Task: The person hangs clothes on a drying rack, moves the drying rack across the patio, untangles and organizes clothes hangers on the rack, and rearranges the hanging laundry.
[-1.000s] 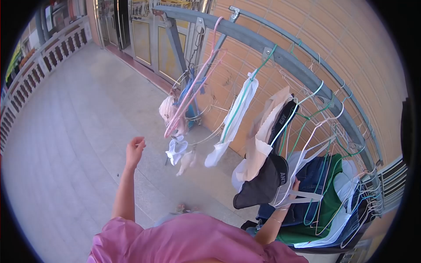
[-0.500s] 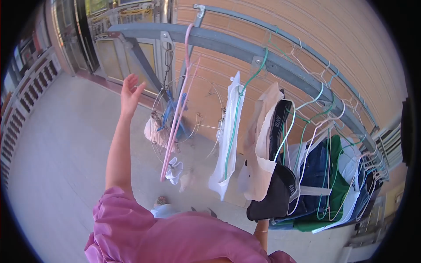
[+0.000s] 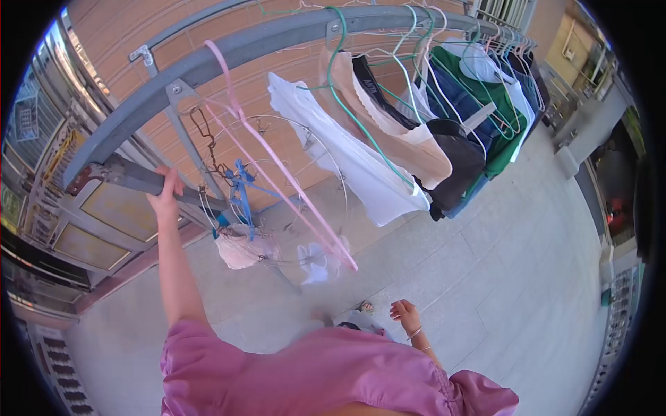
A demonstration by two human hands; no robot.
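At left of the frame, the rack's slanting strut (image 3: 130, 177) is clasped by the left hand (image 3: 165, 197), fingers closed round it, probably for steadying. The right hand (image 3: 406, 315), low right of centre, is held free, fingers loosely curled. From the rail (image 3: 243, 39), garments (image 3: 347, 159) are hung apart, presumably for airing.

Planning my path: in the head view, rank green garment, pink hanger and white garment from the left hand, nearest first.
From the left hand:
1. Pink hanger, first to its right.
2. White garment, mid-rack.
3. Green garment, far right.
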